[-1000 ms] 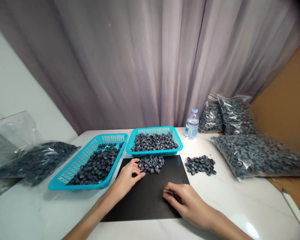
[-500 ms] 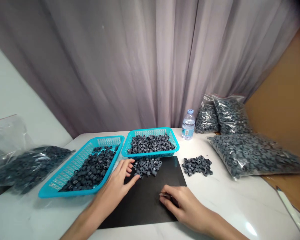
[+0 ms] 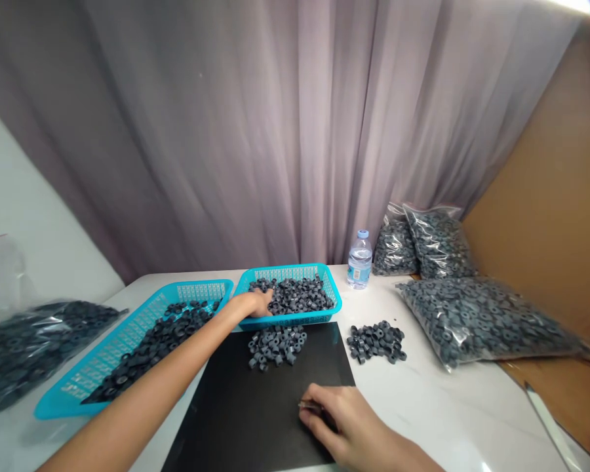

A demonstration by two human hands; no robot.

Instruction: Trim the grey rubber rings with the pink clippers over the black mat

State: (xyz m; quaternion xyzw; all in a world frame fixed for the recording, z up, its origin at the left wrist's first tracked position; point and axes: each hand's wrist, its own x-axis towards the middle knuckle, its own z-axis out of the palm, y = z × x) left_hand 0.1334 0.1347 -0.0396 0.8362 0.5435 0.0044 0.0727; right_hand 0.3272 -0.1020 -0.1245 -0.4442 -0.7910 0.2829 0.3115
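Observation:
My left hand [image 3: 259,303] reaches into the far turquoise basket [image 3: 290,320], at its left end, touching the small dark grey ring-shaped pieces [image 3: 302,296] there. Its thumb and a finger show apart; the other fingertips are hidden. Above the black mat [image 3: 255,419], my right hand [image 3: 337,416] is closed in a pinch on a small thin shiny item, mostly covered by the fingers. A loose pile of grey rings [image 3: 278,346] lies on the mat's far edge, between the hands. Another pile of rings [image 3: 376,341] sits on the white table, right of the mat.
My left forearm passes over a second turquoise basket [image 3: 59,400] of rings. A clear bag of rings [image 3: 44,334] lies far left. On the right are a large filled bag [image 3: 486,321], two upright bags [image 3: 440,242], a water bottle [image 3: 359,261] and a long pale strip [image 3: 550,423].
My left hand has moved from the pile on the mat up into the far basket. My right hand keeps its pinch over the mat. The whole view has shifted slightly.

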